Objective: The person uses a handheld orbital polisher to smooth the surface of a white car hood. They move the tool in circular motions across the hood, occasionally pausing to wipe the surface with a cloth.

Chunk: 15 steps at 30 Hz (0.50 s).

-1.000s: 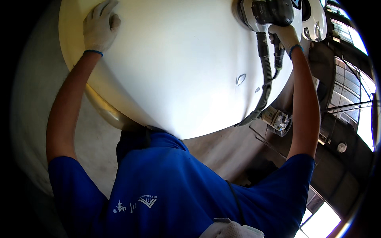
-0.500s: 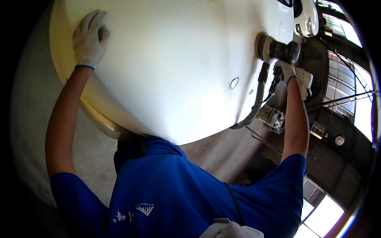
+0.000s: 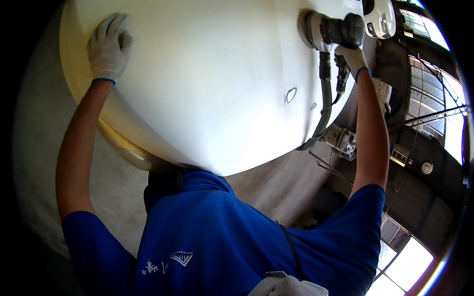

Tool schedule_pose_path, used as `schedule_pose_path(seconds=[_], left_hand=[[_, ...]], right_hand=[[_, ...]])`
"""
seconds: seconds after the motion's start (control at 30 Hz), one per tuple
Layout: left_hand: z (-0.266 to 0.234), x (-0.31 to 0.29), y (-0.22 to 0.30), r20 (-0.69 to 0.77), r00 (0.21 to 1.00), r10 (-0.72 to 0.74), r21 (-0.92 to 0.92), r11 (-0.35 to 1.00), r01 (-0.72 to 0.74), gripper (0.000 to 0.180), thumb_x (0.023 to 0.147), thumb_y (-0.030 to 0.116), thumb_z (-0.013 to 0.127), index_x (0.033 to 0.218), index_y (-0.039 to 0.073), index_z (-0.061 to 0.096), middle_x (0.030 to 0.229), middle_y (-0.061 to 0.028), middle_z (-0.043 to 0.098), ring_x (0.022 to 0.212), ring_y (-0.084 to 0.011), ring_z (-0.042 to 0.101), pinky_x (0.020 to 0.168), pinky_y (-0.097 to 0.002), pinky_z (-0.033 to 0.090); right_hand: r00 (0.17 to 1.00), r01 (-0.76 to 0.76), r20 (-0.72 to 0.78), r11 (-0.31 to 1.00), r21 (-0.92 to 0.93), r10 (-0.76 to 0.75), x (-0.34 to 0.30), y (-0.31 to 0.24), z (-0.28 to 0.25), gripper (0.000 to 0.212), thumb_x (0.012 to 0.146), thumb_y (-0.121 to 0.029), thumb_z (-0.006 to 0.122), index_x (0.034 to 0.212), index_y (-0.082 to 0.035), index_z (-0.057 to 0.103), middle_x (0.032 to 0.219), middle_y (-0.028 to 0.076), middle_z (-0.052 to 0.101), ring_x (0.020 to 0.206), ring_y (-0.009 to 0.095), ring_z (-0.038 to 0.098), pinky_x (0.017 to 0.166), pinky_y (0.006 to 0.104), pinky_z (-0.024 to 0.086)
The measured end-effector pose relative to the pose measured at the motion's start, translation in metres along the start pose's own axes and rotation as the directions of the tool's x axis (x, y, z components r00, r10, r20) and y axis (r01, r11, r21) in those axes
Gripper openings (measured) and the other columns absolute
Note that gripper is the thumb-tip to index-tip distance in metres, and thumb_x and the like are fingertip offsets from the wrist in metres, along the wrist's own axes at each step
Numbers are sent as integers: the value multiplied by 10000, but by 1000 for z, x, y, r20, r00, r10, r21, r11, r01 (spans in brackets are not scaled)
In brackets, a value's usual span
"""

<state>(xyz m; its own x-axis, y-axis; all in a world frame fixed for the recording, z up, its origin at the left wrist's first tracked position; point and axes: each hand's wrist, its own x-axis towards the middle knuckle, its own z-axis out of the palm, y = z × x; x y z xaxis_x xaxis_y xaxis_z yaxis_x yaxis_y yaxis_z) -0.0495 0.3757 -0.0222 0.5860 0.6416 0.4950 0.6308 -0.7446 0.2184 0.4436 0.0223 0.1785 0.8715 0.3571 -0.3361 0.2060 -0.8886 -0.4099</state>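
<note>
A broad, curved white car panel [image 3: 207, 98] spreads out in front of me. My left hand [image 3: 108, 52], in a white knit glove with a blue cuff, rests on its far left part, fingers stretched out and thumb a little apart. At the far right, my gloved right hand [image 3: 351, 58] is closed round the grip of a dark power sander [image 3: 340, 30]. The sander's round pad [image 3: 307, 29] is against the panel. From the sander a ribbed hose [image 3: 326, 98] runs back over the panel's right edge. Nearby, two small outlined patches [image 3: 291, 94] mark the surface.
Beyond the panel at the far right stands another white car [image 3: 382, 19]. Below the hose is a machine with a clear container [image 3: 343, 140] on the floor [image 3: 276, 182]. Windows [image 3: 429, 98] and a dark wall line the right side. The panel's near edge lies against my body.
My right hand has moved the sander farther away and slightly left across the panel, drawing the hose along. My left hand has stayed almost in place.
</note>
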Motion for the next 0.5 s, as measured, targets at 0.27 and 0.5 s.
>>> schedule_pose_path(seconds=[0.27, 0.5], left_hand=[[-3, 1, -3, -14, 1000, 12, 7, 1000, -12, 463, 925, 317, 573, 1384, 259, 596, 1420, 0, 565, 1282, -299, 530, 1081, -485, 424], [-4, 4, 0, -14, 1000, 2, -28, 1000, -2, 446, 908, 291, 581, 1348, 229, 624, 1386, -12, 593, 1229, -295, 564, 1051, -466, 448]], right_hand=[[948, 317, 71, 917, -241, -309, 4, -94, 33, 241, 762, -253, 713, 812, -17, 716, 684, 80, 686, 618, 156, 674, 591, 292, 535], [943, 333, 104, 914, -233, -317, 11, -112, 37, 239, 761, -276, 701, 796, -40, 712, 668, 66, 683, 606, 145, 672, 573, 277, 516]])
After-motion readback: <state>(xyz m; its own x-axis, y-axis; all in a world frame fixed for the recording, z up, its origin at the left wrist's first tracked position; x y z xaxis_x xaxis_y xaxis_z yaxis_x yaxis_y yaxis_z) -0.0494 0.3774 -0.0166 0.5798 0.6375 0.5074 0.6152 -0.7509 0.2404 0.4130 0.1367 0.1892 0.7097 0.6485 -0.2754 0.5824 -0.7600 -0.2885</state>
